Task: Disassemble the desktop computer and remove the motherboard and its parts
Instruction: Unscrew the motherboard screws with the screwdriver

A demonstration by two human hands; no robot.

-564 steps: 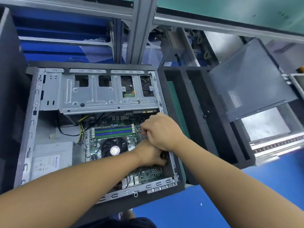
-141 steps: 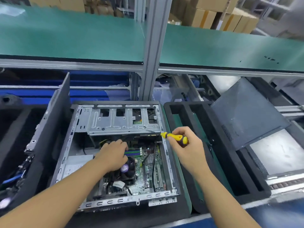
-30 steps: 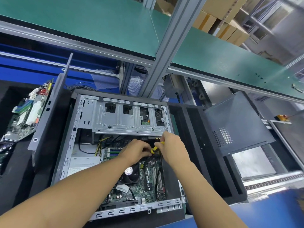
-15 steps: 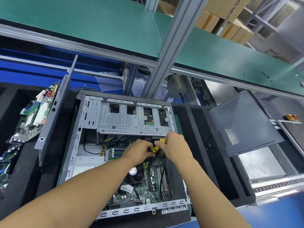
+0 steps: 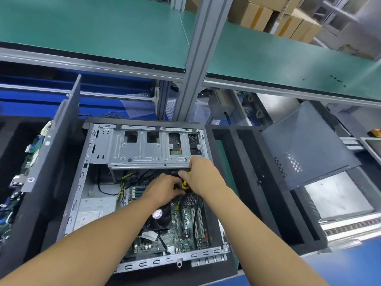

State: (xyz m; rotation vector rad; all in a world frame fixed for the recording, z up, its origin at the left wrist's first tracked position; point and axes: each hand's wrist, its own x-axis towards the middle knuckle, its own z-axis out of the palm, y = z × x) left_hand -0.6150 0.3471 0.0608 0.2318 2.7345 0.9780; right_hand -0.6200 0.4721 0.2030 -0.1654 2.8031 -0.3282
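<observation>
Green shelf (image 5: 92, 32) above, grey post (image 5: 199, 58) through it — cardboard boxes (image 5: 288, 23) beyond.

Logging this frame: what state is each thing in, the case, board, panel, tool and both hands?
computer case: on its side, open.
motherboard: inside the case, not yet out.
memory sticks: seated in their slots.
side panel: off, propped at the right.
screwdriver: gripped by the right hand, tip hidden.
left hand: fingers curled beside the screwdriver, hold unclear.
</observation>
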